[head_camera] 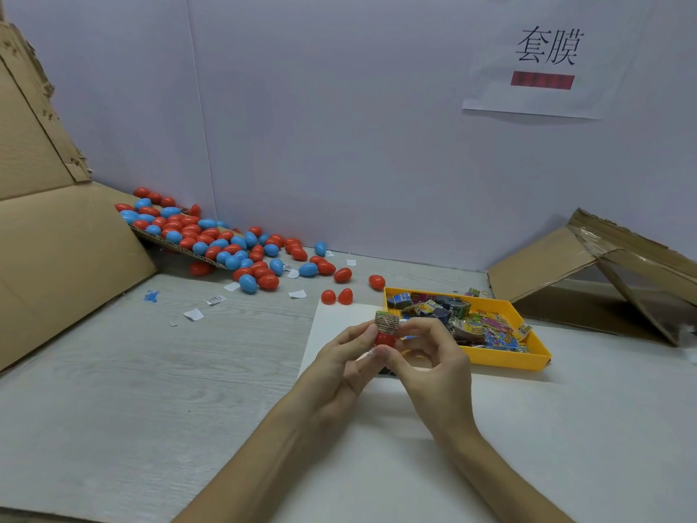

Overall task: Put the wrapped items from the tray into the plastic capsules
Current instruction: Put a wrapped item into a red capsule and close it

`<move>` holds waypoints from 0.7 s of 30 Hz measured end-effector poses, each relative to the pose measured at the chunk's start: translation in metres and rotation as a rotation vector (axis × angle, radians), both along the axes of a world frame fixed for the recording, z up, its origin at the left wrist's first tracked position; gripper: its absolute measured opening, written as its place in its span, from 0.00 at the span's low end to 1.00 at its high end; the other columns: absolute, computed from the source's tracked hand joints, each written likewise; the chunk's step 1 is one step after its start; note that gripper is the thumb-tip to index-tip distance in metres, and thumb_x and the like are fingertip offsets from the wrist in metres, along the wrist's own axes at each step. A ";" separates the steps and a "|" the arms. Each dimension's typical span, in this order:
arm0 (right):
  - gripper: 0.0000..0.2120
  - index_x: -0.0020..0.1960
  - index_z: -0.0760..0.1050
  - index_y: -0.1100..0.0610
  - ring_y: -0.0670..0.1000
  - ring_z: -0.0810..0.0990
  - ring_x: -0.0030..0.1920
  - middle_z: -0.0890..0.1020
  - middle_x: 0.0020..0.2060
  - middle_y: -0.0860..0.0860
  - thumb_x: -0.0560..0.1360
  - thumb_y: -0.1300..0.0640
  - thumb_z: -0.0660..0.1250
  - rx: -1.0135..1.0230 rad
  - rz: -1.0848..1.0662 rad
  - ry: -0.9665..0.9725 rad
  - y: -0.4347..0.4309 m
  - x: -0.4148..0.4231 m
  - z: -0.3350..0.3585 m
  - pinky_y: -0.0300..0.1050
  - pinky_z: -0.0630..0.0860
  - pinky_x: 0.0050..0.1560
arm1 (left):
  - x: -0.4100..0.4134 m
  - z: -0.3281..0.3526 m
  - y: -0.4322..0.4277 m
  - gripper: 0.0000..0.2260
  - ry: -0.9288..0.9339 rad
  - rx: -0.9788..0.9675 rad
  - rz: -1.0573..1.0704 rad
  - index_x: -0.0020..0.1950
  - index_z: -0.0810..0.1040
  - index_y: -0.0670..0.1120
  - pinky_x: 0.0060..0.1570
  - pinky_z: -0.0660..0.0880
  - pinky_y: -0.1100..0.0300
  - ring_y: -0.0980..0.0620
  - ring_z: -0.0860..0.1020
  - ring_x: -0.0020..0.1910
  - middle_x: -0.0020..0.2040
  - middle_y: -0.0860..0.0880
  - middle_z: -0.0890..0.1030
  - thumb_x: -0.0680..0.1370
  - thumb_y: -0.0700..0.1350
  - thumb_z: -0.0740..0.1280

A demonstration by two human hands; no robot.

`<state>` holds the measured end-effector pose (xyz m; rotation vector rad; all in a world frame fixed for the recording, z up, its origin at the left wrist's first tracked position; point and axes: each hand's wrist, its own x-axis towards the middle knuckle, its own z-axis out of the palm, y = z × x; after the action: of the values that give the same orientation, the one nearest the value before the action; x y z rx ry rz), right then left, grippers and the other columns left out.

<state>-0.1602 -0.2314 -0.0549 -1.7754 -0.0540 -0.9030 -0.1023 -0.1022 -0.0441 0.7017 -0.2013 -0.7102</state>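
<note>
Pinching a red capsule half [384,339] from the left with the left hand [339,366], thumb and forefinger curled round it, the other fingers folded underneath. Meeting it from the right with the right hand [433,368], thumb and forefinger closed on the same capsule half and on the wrapped item [387,322] standing upright in its mouth, most of the wrap showing above the red rim. Brought together, both hands clamped on the one small bundle, raised above the near part of a white sheet [332,326], with forearms coming in from the bottom edge and converging. Just beyond and to the right of the fingers, a yellow tray [505,362] on the sheet, heaped with more wrapped items [471,324] in bright printed film. Past the sheet's far edge, two red capsules [336,297] side by side on the grey table [151,371], with one more red one a little to their right. Farther left, a pile of red and blue capsules [226,239] spilling down a sloped cardboard flap [181,248] onto the table, with white paper scraps [193,314] scattered in front. At the left edge, a large cardboard panel [64,251]; at the far right, a folded cardboard piece [558,266] propped like a tent. On the pale wall behind, a paper sign [547,58] with two black characters and a red bar.
</note>
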 end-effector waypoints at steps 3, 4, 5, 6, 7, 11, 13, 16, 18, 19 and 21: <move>0.18 0.51 0.77 0.51 0.47 0.84 0.43 0.83 0.44 0.43 0.66 0.60 0.80 -0.078 -0.053 -0.040 0.002 -0.001 -0.002 0.37 0.80 0.44 | 0.002 -0.002 0.001 0.11 0.095 -0.042 -0.048 0.53 0.85 0.38 0.42 0.81 0.61 0.44 0.83 0.53 0.58 0.37 0.82 0.72 0.38 0.73; 0.18 0.52 0.77 0.49 0.46 0.84 0.44 0.83 0.45 0.41 0.67 0.59 0.79 -0.094 -0.069 -0.059 0.003 -0.002 -0.001 0.35 0.79 0.44 | 0.002 -0.003 0.002 0.11 0.115 -0.053 -0.070 0.54 0.84 0.37 0.43 0.82 0.59 0.43 0.83 0.55 0.59 0.35 0.81 0.72 0.37 0.73; 0.18 0.52 0.77 0.46 0.45 0.84 0.44 0.83 0.46 0.40 0.67 0.58 0.79 -0.105 -0.086 -0.076 0.004 -0.003 -0.001 0.33 0.78 0.44 | 0.001 -0.003 0.002 0.12 0.119 -0.055 -0.092 0.55 0.84 0.37 0.44 0.82 0.57 0.41 0.82 0.56 0.60 0.35 0.81 0.73 0.37 0.73; 0.18 0.52 0.77 0.44 0.45 0.84 0.44 0.83 0.46 0.39 0.67 0.57 0.78 -0.117 -0.104 -0.090 0.004 -0.004 0.000 0.33 0.78 0.44 | 0.001 -0.003 0.002 0.12 0.111 -0.045 -0.109 0.56 0.84 0.38 0.46 0.82 0.54 0.41 0.82 0.57 0.60 0.35 0.81 0.73 0.37 0.73; 0.19 0.52 0.77 0.42 0.45 0.84 0.44 0.83 0.47 0.39 0.67 0.57 0.79 -0.128 -0.122 -0.098 0.004 -0.004 0.000 0.33 0.78 0.44 | 0.000 -0.003 0.001 0.12 0.103 -0.028 -0.117 0.56 0.84 0.39 0.48 0.82 0.51 0.41 0.82 0.56 0.59 0.36 0.81 0.73 0.38 0.74; 0.18 0.54 0.80 0.50 0.45 0.84 0.44 0.84 0.47 0.43 0.67 0.61 0.79 -0.160 -0.184 -0.107 0.000 -0.002 -0.004 0.41 0.81 0.46 | 0.000 -0.005 0.000 0.15 0.080 0.046 -0.107 0.59 0.84 0.41 0.53 0.81 0.48 0.42 0.82 0.57 0.59 0.39 0.82 0.72 0.41 0.75; 0.17 0.55 0.82 0.54 0.45 0.83 0.44 0.84 0.47 0.46 0.67 0.63 0.79 -0.206 -0.204 -0.138 -0.001 -0.002 -0.005 0.41 0.81 0.46 | -0.001 -0.005 0.001 0.17 0.027 0.125 -0.097 0.59 0.84 0.44 0.54 0.80 0.50 0.43 0.82 0.57 0.59 0.42 0.83 0.72 0.44 0.76; 0.15 0.53 0.83 0.58 0.45 0.82 0.46 0.84 0.46 0.48 0.67 0.64 0.78 -0.244 -0.222 -0.179 -0.002 -0.001 -0.005 0.41 0.80 0.48 | -0.002 -0.004 0.002 0.13 -0.036 0.207 -0.094 0.54 0.86 0.47 0.50 0.81 0.55 0.47 0.84 0.54 0.53 0.47 0.85 0.71 0.49 0.75; 0.12 0.51 0.84 0.58 0.43 0.82 0.47 0.84 0.45 0.47 0.68 0.64 0.77 -0.242 -0.236 -0.200 -0.003 -0.001 -0.005 0.40 0.79 0.49 | -0.003 -0.004 0.003 0.11 -0.072 0.240 -0.111 0.53 0.87 0.49 0.50 0.79 0.57 0.49 0.83 0.55 0.53 0.48 0.85 0.72 0.49 0.74; 0.12 0.51 0.84 0.58 0.42 0.82 0.47 0.84 0.44 0.47 0.68 0.63 0.77 -0.243 -0.244 -0.208 -0.004 -0.001 -0.005 0.38 0.79 0.49 | -0.003 -0.004 0.002 0.12 -0.094 0.261 -0.124 0.55 0.86 0.49 0.51 0.78 0.57 0.49 0.83 0.57 0.55 0.49 0.85 0.73 0.49 0.73; 0.11 0.51 0.84 0.58 0.42 0.81 0.48 0.84 0.44 0.47 0.68 0.62 0.76 -0.242 -0.244 -0.210 -0.005 -0.001 -0.005 0.36 0.78 0.49 | -0.003 -0.005 0.001 0.13 -0.112 0.282 -0.135 0.58 0.85 0.48 0.52 0.77 0.58 0.49 0.82 0.58 0.57 0.48 0.84 0.75 0.48 0.72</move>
<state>-0.1614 -0.2361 -0.0594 -1.9305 -0.0863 -1.3041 -0.1056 -0.1013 -0.0490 1.0058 -0.2554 -0.8379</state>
